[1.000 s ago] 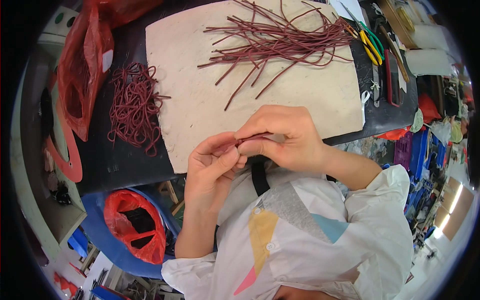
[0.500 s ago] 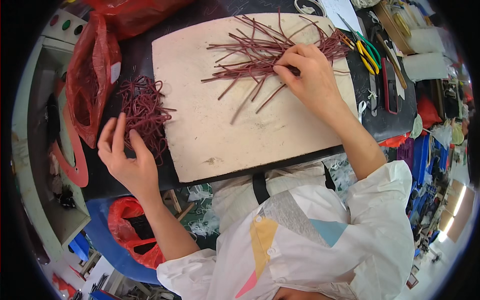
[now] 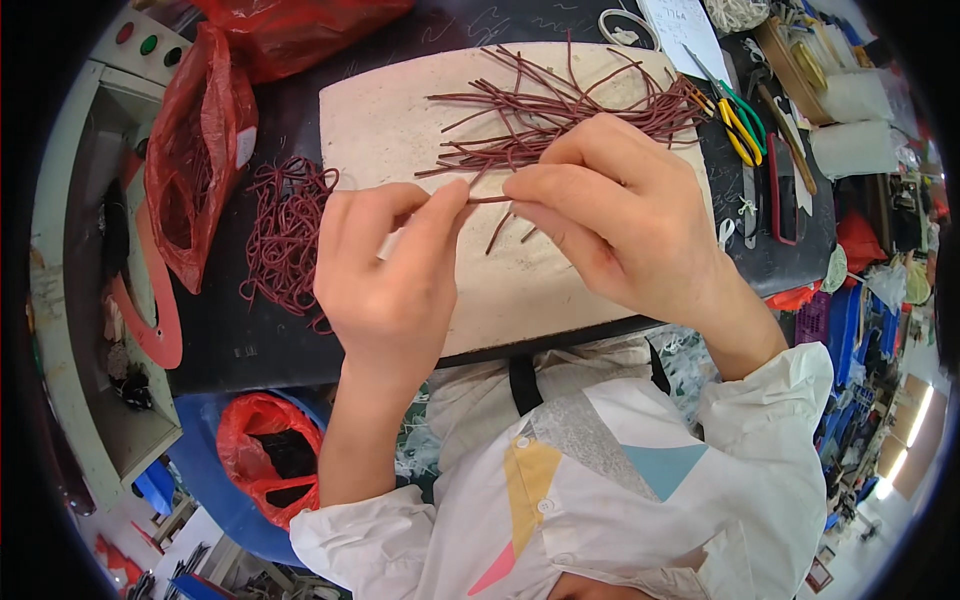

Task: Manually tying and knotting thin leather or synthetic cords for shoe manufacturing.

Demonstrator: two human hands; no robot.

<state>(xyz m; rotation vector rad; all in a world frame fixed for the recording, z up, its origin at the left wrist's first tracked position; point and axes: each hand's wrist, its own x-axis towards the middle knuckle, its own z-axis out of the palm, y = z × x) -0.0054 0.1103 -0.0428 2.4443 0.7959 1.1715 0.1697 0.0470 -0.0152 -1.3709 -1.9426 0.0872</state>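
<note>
A short dark red cord (image 3: 489, 199) stretches between my hands, above the pale board (image 3: 530, 290). One end is pinched between the thumb and fingertips of my left hand (image 3: 388, 270). My right hand (image 3: 635, 215) grips the other end in the same way, its fingertips close to those of the left. Behind the hands, a loose heap of straight cut cords (image 3: 560, 105) spreads over the far part of the board, partly hidden by my right hand. Left of the board lies a tangled pile of curled cords (image 3: 285, 235) in the same colour.
Red plastic bags (image 3: 190, 150) stand at the far left of the black table. Yellow-handled pliers (image 3: 738, 130), green-handled scissors (image 3: 745, 105) and other tools lie right of the board. Below the table's left edge, another red bag (image 3: 235, 430) lines a blue tub (image 3: 200, 430).
My left hand has come from the tangled pile to the middle of the board. My right hand has drawn back from the straight cords, and a cord is now held between both.
</note>
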